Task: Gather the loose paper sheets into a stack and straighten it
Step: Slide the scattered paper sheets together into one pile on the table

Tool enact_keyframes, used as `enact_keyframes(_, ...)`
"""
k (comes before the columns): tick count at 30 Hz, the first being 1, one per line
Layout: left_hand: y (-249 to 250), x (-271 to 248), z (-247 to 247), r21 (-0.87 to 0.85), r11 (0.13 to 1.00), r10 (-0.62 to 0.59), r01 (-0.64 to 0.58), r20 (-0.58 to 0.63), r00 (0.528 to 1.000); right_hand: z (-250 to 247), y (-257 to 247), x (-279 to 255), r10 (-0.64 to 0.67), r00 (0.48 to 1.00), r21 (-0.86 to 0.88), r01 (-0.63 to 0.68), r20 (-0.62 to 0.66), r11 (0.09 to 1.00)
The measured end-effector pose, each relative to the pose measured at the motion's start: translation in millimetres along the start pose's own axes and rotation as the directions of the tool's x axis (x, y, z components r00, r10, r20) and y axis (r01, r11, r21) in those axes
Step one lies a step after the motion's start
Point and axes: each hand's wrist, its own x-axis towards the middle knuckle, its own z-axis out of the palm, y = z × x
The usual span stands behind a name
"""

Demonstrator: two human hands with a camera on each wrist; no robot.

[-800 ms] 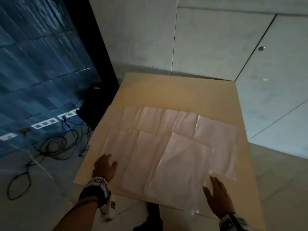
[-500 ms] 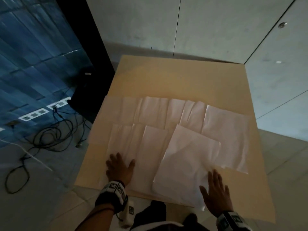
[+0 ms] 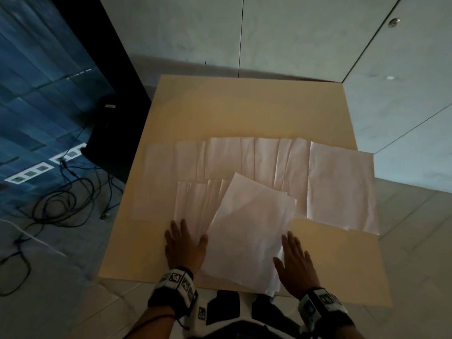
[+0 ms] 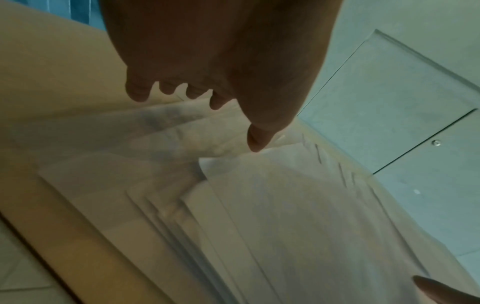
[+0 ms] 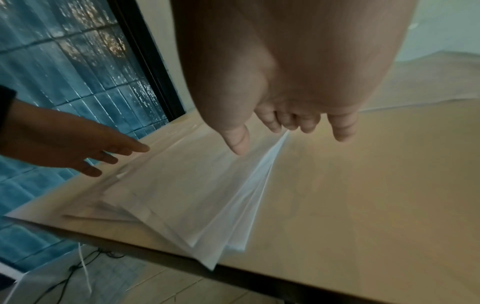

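Observation:
Several white paper sheets lie fanned across a tan table [image 3: 244, 111]. A tilted bunch of sheets [image 3: 247, 231] sits at the near edge, its corners hanging a little past it. My left hand [image 3: 184, 243] lies flat with straight fingers on the sheets at the bunch's left side. At its right edge my right hand [image 3: 293, 260] stays flat and open. A back row of overlapping sheets [image 3: 244, 160] runs left to right, ending in one large sheet [image 3: 340, 184]. The left wrist view shows the left hand [image 4: 197, 98] above layered sheet edges [image 4: 182, 205]; the right wrist view shows the right hand [image 5: 285, 131] beside fanned edges [image 5: 233, 205].
Black cables [image 3: 61, 199] and a dark box [image 3: 107, 138] lie on the floor left of the table. A blue tiled wall [image 3: 36, 69] stands at the left, grey wall panels [image 3: 293, 33] behind. Bare tabletop shows at the back and at the near right [image 3: 342, 260].
Both hands have slid inward toward each other. The near sheets have bunched together in the middle and turned, uncovering table at the near right.

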Motion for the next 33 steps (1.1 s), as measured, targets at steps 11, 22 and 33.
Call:
enact_keyframes(11,-3.4,94.5,-69.1,0.029,1.0,0.01,-0.007,-0.1,0.995,-90.2,82.9,67.9,0.193,0.94,0.2,-0.139,-0.282,0.97)
enact_keyframes(22,25.9,136.4,-65.6,0.046,0.983,-0.178,0.176,0.034,0.983,-105.1,102.5,120.9,0.32,0.926,0.126,-0.3,-0.198,0.946)
enact_keyframes(33,103.4,102.6,-21.7,-0.03,0.988,-0.154,0.155,0.028,0.988,-83.2,38.0,113.6,0.212,0.958,0.148,-0.185,-0.191,0.972)
